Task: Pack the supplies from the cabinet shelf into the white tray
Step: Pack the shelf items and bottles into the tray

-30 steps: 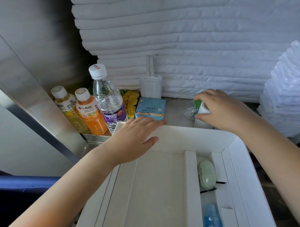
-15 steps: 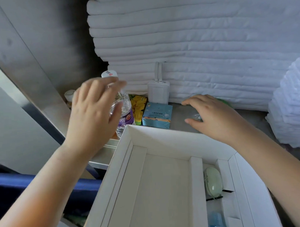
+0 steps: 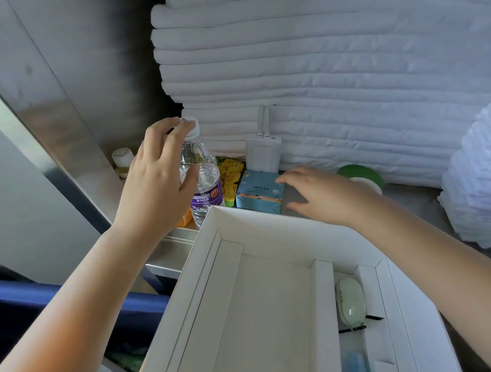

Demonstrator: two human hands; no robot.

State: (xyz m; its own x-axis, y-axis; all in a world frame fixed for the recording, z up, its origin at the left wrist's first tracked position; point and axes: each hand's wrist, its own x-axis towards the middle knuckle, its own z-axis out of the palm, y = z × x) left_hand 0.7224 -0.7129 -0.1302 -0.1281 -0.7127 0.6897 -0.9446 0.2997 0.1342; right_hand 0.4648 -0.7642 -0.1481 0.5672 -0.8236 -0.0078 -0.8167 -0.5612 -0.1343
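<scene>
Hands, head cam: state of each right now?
Left hand: fingers curled around the water bottle, contact likely; firm grip cannot be told.
Right hand: open, empty, fingers spread by the blue box.

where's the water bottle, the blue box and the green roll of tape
water bottle (image 3: 204,184): head view, on the clear body just above the purple label
blue box (image 3: 257,198): head view, on its front face
green roll of tape (image 3: 362,174): head view, on the green top of the roll

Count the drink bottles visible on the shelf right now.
3: a clear water bottle by the left hand, a yellow juice bottle at far left, an orange one mostly hidden behind that hand. More may be hidden.
</scene>
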